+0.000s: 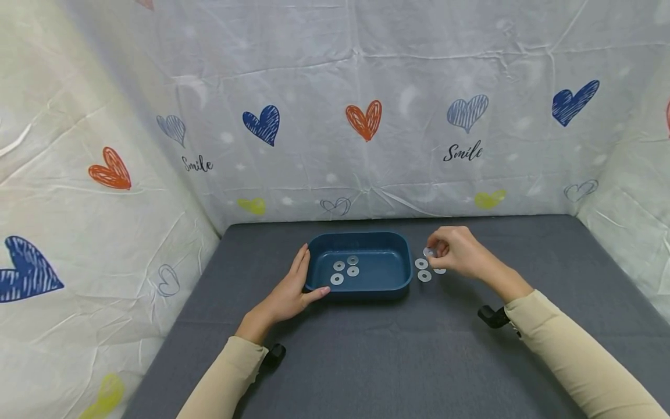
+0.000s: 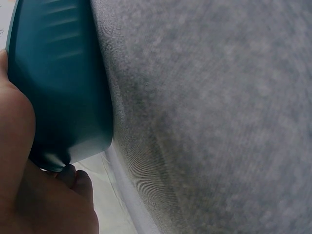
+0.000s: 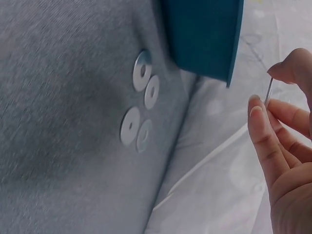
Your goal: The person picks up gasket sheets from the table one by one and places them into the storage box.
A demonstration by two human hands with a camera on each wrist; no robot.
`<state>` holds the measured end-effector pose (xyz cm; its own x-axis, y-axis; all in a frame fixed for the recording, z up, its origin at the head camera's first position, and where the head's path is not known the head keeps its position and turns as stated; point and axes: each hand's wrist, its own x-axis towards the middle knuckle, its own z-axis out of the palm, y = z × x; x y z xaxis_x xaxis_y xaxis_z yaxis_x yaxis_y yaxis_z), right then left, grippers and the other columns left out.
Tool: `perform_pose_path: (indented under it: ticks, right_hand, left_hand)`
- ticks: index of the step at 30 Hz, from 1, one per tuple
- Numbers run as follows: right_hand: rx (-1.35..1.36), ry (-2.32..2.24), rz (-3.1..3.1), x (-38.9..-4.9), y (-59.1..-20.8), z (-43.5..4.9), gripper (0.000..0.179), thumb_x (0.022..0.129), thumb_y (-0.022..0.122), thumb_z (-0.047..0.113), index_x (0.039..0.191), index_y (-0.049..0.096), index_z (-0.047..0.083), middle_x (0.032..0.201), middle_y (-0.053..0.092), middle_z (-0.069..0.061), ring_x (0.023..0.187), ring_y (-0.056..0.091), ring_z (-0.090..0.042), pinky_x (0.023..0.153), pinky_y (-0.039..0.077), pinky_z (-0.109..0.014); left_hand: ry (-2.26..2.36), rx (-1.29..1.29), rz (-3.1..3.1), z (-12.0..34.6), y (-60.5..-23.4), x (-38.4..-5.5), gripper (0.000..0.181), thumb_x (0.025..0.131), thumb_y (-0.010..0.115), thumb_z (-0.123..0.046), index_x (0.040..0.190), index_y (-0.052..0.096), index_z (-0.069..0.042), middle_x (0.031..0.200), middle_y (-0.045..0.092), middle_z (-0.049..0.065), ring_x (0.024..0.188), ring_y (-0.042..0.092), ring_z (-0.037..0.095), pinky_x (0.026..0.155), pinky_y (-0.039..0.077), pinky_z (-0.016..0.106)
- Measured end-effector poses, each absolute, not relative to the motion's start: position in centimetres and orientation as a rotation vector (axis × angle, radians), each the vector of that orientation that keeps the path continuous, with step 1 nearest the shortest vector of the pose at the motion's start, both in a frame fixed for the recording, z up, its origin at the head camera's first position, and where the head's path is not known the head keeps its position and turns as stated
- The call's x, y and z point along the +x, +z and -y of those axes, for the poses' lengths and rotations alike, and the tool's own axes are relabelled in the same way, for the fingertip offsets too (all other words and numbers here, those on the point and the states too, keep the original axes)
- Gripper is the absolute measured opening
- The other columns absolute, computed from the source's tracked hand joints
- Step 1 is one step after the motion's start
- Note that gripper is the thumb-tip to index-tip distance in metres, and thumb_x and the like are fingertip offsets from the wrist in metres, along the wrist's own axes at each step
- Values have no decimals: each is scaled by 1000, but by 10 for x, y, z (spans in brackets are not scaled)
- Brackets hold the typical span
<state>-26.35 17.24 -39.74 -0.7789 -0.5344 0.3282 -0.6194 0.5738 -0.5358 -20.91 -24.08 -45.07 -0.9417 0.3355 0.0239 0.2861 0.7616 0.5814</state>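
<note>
A dark blue rectangular tray stands on the cloth, with several flat metal washers lying in its left half. My left hand holds the tray's near left corner, thumb on the front rim and fingers along the left wall. In the left wrist view that hand wraps the end of the tray. Between thumb and fingertips my right hand pinches one washer, raised beside the tray's right end. Several more washers lie on the cloth under and beside this hand.
Dark grey cloth covers the table. Behind it and at both sides hang white sheets printed with hearts. A black wrist camera sits at the right cuff, and another at the left cuff.
</note>
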Motion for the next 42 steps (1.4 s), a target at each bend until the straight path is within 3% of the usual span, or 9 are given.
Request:
perform_pose_path:
  ticks: [16, 36, 42]
  right_hand:
    - [1106, 997, 2621, -262, -396, -149, 16, 82, 80, 5, 97, 74, 2, 83, 68, -3, 69, 62, -8, 63, 54, -29]
    - [1255, 1027, 2595, -263, -400, -105, 12, 82, 79, 6, 93, 74, 3, 87, 68, -4, 69, 60, -7, 65, 54, -26]
    - [1292, 1004, 2609, -265, -402, -88, 13, 84, 78, 8, 95, 75, 3, 89, 68, -5, 68, 59, -7, 64, 54, -25]
  left_hand:
    - [915, 516, -2878, 242, -451, -209, 111, 97, 66, -55, 163, -6, -2, 171, -12, 15, 156, 9, 38, 120, 21, 57]
    - [926, 509, -2877, 241, -452, -209, 108, 98, 68, -47, 163, -5, -2, 171, -12, 14, 156, 10, 38, 120, 22, 58]
    - [921, 498, -2871, 241, -451, -209, 110, 97, 66, -53, 163, -6, -3, 171, -13, 13, 156, 10, 38, 120, 22, 57]
